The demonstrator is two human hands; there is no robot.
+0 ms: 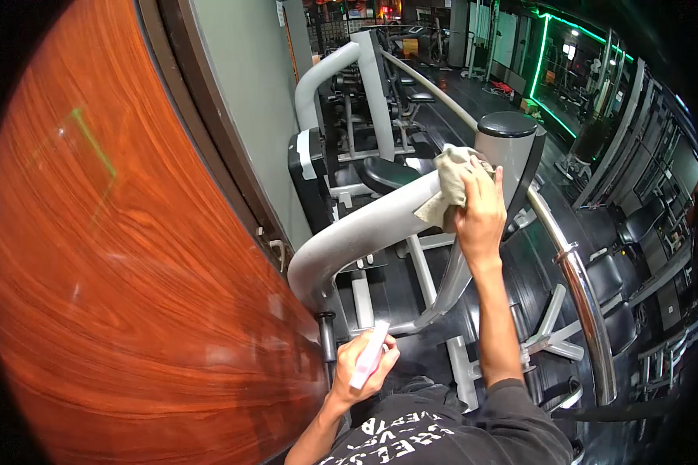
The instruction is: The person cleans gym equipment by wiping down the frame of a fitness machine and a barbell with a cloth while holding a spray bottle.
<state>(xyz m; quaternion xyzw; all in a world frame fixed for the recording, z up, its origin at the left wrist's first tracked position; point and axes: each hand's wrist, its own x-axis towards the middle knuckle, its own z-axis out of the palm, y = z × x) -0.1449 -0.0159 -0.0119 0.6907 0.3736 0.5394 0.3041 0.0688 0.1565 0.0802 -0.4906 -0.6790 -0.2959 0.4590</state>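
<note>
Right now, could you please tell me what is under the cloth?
The grey tube runs under the cloth, which the right hand holds; the patch it covers cannot be seen.

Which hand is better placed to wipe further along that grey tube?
Probably the right hand: it holds the cloth against the grey tube, while the left hand, lower in view, holds a pale object.

A cloth (448, 186) is resting on the frame tube (364, 232) beside a post (495, 147) (a panel (132, 271) is standing left).
</note>
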